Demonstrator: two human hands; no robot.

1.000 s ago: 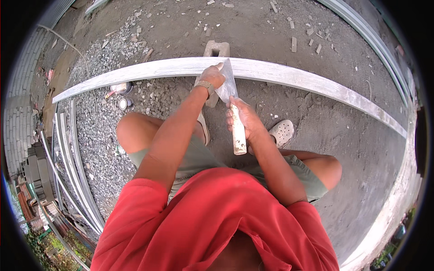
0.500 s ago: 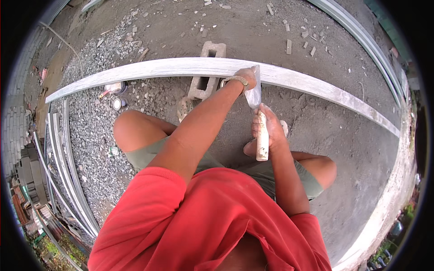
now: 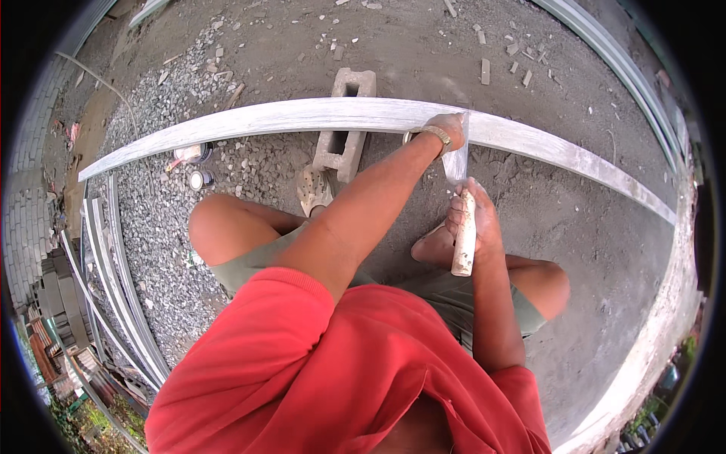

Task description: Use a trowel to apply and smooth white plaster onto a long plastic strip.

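A long white-coated beam (image 3: 272,116) runs left to right ahead of me, its surface streaky. My right hand (image 3: 484,213) is wrapped round the pale, spattered handle of a putty knife (image 3: 463,231). The knife's broad metal blade points away from me, its far end over the beam. My left hand (image 3: 446,130), with a watch at the wrist, is at the beam beside the blade. Its fingers are closed, and whether they pinch the blade or something else is hidden.
A hollow concrete block (image 3: 346,155) sits under the beam. Two small cans, one an open paint can (image 3: 198,180), stand on gravel (image 3: 162,250) at left. Metal channels (image 3: 113,280) lie at the left, and more lengths (image 3: 616,64) at the far right.
Both hands and the putty knife have moved right along the beam together. My right hand keeps its grip on the handle. The beam and block have hardly shifted in view.
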